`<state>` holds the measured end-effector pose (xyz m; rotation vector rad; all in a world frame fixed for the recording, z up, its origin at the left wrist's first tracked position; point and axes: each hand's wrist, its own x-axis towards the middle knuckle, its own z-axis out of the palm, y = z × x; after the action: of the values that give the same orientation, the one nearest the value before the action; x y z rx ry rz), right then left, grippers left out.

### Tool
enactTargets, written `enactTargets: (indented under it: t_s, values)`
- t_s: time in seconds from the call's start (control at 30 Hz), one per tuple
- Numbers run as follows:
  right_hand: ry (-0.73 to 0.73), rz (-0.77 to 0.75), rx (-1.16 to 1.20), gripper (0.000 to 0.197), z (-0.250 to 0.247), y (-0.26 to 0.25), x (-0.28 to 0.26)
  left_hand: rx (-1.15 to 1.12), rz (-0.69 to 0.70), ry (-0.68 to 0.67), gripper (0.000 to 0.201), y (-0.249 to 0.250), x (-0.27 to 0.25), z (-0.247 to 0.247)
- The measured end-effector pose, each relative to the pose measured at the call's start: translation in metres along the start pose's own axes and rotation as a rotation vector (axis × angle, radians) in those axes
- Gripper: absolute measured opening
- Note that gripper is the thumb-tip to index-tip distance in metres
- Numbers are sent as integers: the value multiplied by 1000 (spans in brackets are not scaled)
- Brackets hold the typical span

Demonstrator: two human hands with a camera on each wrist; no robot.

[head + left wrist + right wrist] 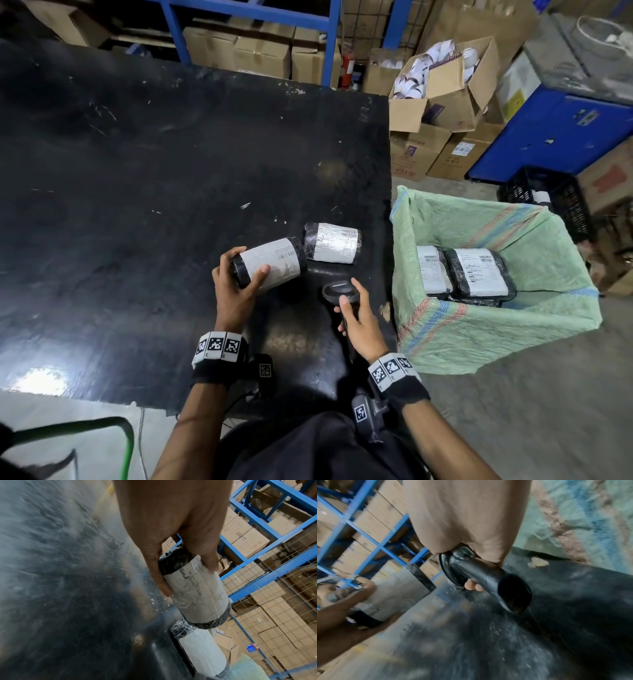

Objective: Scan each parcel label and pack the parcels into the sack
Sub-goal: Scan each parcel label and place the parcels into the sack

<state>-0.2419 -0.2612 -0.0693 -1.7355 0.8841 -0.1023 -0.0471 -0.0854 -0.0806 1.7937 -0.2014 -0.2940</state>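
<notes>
My left hand (236,284) grips a black-wrapped cylindrical parcel (274,262) with a white label, held just above the black table (137,171); in the left wrist view the same parcel (197,592) sits between thumb and fingers. A second labelled parcel (332,242) lies on the table just beyond it. My right hand (356,315) holds a black barcode scanner (340,291) by its handle, its head close to the held parcel; the scanner (488,580) points down at the table. The green woven sack (513,325) stands open right of the table with two labelled parcels (479,272) inside.
Open cardboard boxes (442,89) stand beyond the table's right corner, with blue shelving (329,41) of cartons behind. A blue cabinet (555,137) and a black crate (548,198) are at the right. A green tube (126,442) curves at the lower left.
</notes>
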Motion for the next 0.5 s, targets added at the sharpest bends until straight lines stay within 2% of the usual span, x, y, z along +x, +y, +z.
enactTargets:
  t_s: [0.2,0.37,0.5]
  values:
    - [-12,110,9,56,13,24,9,14,-24,4,67,3,-5,-4]
    - [-65,127,-8,57,9,29,14,21,-11,-26,57,14,-9,-1]
    - [32,63,-147,60,-5,26,20,17,-6,-60,57,25,-12,8]
